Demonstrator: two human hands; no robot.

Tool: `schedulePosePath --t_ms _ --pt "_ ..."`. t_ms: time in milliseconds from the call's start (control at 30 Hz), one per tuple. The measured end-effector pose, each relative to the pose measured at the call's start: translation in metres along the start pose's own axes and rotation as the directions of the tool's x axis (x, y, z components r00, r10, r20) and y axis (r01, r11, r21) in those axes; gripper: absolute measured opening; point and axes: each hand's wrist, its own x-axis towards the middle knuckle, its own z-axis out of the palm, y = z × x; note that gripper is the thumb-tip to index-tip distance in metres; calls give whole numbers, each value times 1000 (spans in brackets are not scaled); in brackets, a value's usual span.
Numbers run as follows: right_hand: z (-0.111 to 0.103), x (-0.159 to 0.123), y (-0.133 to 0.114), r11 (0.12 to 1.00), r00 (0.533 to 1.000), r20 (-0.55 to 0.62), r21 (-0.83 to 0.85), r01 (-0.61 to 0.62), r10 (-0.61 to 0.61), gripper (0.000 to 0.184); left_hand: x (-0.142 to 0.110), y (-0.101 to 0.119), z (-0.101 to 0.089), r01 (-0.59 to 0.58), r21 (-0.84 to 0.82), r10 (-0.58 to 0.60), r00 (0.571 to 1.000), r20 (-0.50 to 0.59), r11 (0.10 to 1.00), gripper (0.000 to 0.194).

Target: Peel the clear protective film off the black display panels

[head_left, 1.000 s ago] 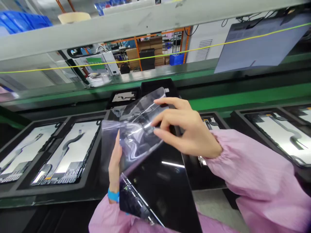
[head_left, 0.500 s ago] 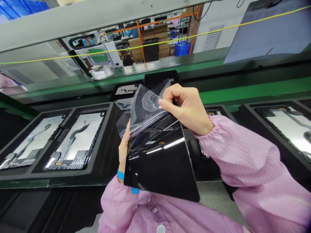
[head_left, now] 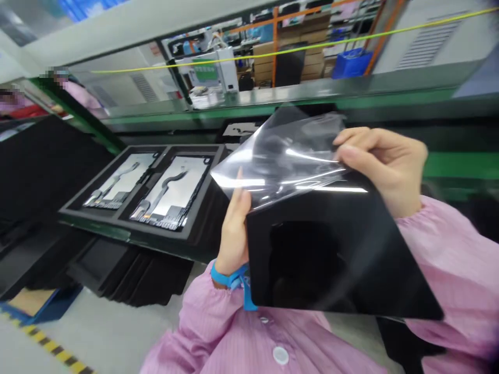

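Observation:
My left hand [head_left: 233, 228] grips the left edge of a glossy black display panel [head_left: 335, 254], holding it close to my chest. A blue strap circles that wrist. My right hand [head_left: 384, 161] pinches a clear protective film [head_left: 280, 156] at the panel's far edge; the film is lifted off the glass and crumpled over its upper part. Both arms are in pink sleeves.
A black tray [head_left: 128, 221] with two panels lying back side up sits on the green conveyor [head_left: 440, 163] to the left. Stacked black trays [head_left: 128, 270] lie below it. A shelf with machines and boxes runs behind. People in pink stand at the far left.
My view has swung left and the panel has come closer. The right hand has drawn the film further off the glass and to the right.

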Motion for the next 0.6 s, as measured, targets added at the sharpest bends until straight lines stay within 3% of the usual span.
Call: schedulePosePath --t_ms 167,367,500,600 --pt "1 -3 5 1000 1000 -17 -30 -6 5 28 0 15 0 42 -174 -16 988 151 984 49" --pt "5 -1 12 988 992 95 -139 -70 83 34 4 15 -9 100 -208 -69 986 150 973 51" --pt "9 13 62 922 943 148 -301 -243 297 49 0 18 -24 190 -190 -184 982 50 963 57" --pt "6 25 120 759 888 129 -581 -292 441 41 -10 29 -43 158 -116 -168 982 -80 981 59"
